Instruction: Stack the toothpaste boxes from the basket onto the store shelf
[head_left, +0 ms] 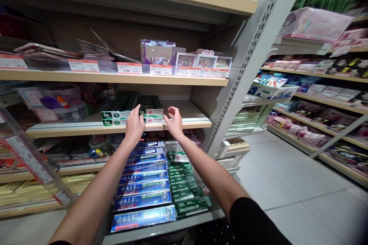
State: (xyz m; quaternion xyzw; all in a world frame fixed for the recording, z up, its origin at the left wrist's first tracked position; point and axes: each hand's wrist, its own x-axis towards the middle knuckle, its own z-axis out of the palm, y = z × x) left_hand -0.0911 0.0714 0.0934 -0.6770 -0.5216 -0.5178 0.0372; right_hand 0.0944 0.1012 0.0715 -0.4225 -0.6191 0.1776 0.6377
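Note:
Two rows of green-and-white toothpaste boxes, the left row [119,107] and the right row [151,111], stand on the middle shelf, stacked two high at the front. My left hand [135,125] lies at the gap between the rows, its fingers stretched toward the left end of the right row; its thumb is mostly hidden. On the other side of that row is my right hand [174,121], fingers apart and slightly bent, its thumb at the boxes' right end. Whether either hand presses on the boxes I cannot tell. Neither hand is wrapped around a box.
Below my arms is a basket [161,229] with blue toothpaste boxes [143,201] and green Doc.Golden boxes [184,187]. Clear plastic tubs [64,101] sit left on the shelf. A grey slotted upright [244,57] rises at right, beside a tiled aisle [284,176].

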